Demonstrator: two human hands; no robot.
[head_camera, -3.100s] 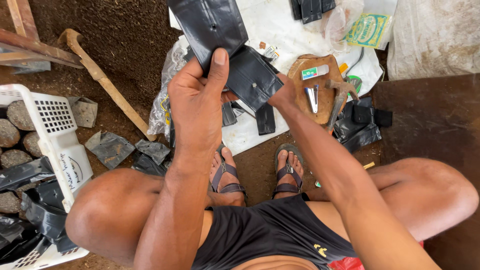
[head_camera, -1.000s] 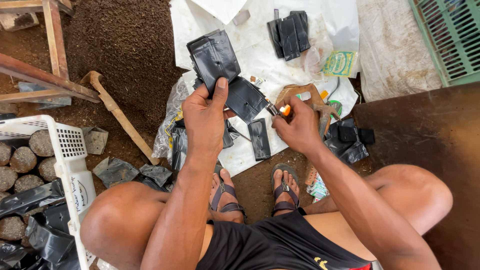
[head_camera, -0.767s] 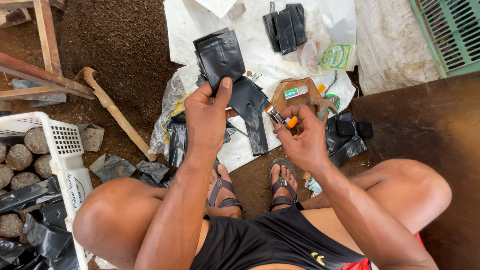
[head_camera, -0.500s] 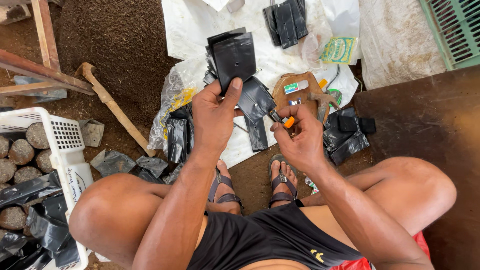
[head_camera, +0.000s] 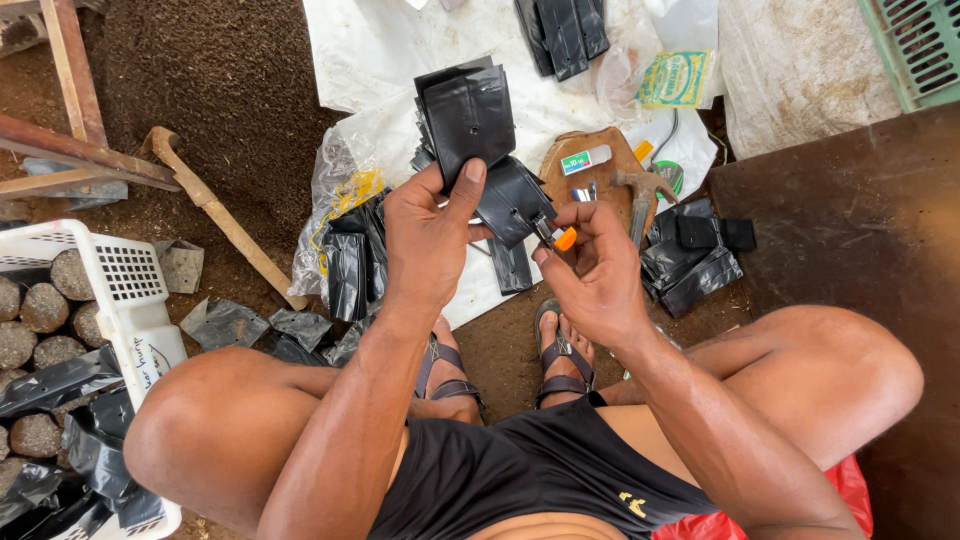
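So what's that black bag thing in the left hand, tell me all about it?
The black bag is flat, shiny plastic, creased, roughly rectangular, with a small hole in its face. It is held up over the white sheet with more black plastic folded behind and below it. The left hand pinches its lower edge, thumb on front. The right hand holds a small orange tool at the lower piece.

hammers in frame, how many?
1: a hammer lying on the brown wooden block, just beyond the right hand. The long wooden handle on the soil at left shows no head, so it is not counted. Others may be hidden under the bags.
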